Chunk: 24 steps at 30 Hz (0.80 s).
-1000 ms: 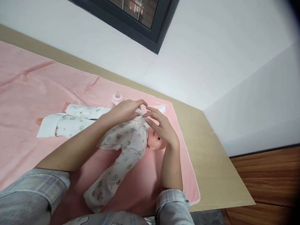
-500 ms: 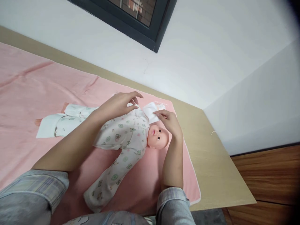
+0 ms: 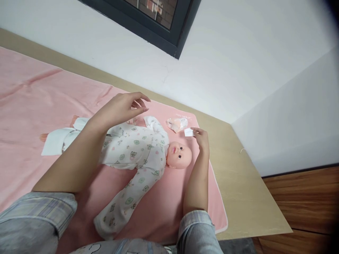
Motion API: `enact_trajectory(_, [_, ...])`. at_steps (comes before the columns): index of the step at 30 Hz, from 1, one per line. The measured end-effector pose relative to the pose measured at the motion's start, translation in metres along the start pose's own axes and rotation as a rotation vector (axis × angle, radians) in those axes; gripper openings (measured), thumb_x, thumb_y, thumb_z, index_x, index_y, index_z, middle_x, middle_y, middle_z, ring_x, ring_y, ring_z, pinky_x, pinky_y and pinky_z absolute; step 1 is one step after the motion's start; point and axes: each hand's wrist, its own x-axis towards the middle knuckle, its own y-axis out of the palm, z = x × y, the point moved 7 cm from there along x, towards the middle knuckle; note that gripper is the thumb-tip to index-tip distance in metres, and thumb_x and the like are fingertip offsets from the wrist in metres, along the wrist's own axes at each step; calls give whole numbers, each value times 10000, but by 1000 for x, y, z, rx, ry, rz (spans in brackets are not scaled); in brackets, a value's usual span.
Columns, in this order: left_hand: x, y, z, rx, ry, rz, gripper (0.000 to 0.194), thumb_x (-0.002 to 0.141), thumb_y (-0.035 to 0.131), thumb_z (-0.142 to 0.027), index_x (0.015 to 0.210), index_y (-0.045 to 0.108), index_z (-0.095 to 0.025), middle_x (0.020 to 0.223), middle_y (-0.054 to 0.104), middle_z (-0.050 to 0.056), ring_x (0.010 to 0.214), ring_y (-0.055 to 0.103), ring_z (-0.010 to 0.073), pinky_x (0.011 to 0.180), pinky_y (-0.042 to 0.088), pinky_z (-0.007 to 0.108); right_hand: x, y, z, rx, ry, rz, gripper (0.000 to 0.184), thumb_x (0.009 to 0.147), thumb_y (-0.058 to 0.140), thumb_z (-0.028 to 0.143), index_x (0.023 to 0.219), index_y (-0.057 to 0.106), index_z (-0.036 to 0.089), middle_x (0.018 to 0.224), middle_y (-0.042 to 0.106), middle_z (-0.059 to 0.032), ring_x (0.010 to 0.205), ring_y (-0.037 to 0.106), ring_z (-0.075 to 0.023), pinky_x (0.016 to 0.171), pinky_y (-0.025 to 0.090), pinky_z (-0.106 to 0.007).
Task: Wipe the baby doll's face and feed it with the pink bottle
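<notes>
A baby doll (image 3: 180, 155) lies on its back on a pink blanket (image 3: 164, 204), in a white long-sleeved top (image 3: 141, 144) with small printed animals and white trousers. My right hand (image 3: 201, 139), beside the doll's head, pinches a small white square piece (image 3: 189, 132), paper or cloth; I cannot tell which. A clear plastic packet (image 3: 178, 124) lies just left of that piece. Over the doll's body, near its far sleeve, my left hand (image 3: 127, 107) hovers with fingers loosely curved and apart, holding nothing. My left forearm hides part of the doll's legs.
The blanket lies on a tan board surface (image 3: 246, 197), whose near right corner juts out past it. White walls (image 3: 259, 70) rise behind and to the right, with a dark window frame (image 3: 173, 44) above. Wooden panels (image 3: 304, 197) stand at the right.
My right hand has moved slightly right with the white piece, which shows smaller now and uncovers the plastic packet. My left hand has shifted left and up, away from the doll's far sleeve.
</notes>
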Motion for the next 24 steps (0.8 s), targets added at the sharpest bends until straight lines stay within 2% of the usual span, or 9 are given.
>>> enact_trajectory(3, [1,-1,2,21,-13,1,384,886,541,-468,1177,642,-239,1063,705,43,985,665,263,873,521,360,4,7,7,-8,-91,20,429,750,532,294,1113,692,129,1154,682,-113,879,646,-177,897,532,-376])
enact_trajectory(7, [2,-1,2,49,-19,16,379,885,521,-477,1147,658,-239,1052,709,40,983,664,263,858,517,345,5,35,18,63,-195,154,543,757,585,310,1275,620,153,1141,689,-96,920,650,-172,972,501,-383])
enact_trajectory(10, [2,0,2,63,-17,45,387,888,501,-483,1136,664,-235,1013,713,32,981,662,263,840,512,333,7,61,9,137,-141,305,700,744,634,312,1409,497,144,1101,707,-93,1020,659,-182,1037,462,-379])
enact_trajectory(13, [2,-1,8,71,-40,58,393,886,498,-496,1134,661,-238,1019,711,33,987,658,263,824,511,329,10,71,-10,125,-47,354,765,712,675,303,1432,467,150,1257,647,-104,1118,634,-191,1070,441,-379])
enact_trajectory(16, [3,-6,16,82,-61,38,381,885,514,-506,1135,656,-255,1033,706,29,986,656,259,821,510,330,13,63,-19,141,-14,303,679,701,670,304,1352,549,155,1360,577,-107,1143,622,-200,1060,455,-380])
enact_trajectory(19, [3,-11,25,84,-73,19,359,902,518,-480,1145,645,-249,1064,697,30,987,648,244,860,498,346,14,49,-17,183,-20,240,587,713,650,334,1268,600,147,1306,611,-114,1033,668,-195,1010,494,-375])
enact_trajectory(24, [7,-17,50,141,-123,47,392,908,531,-443,1198,587,-186,1108,666,72,1018,610,240,884,473,367,14,12,-2,145,-132,34,423,766,558,349,1119,645,133,1260,634,-124,930,682,-176,970,511,-363])
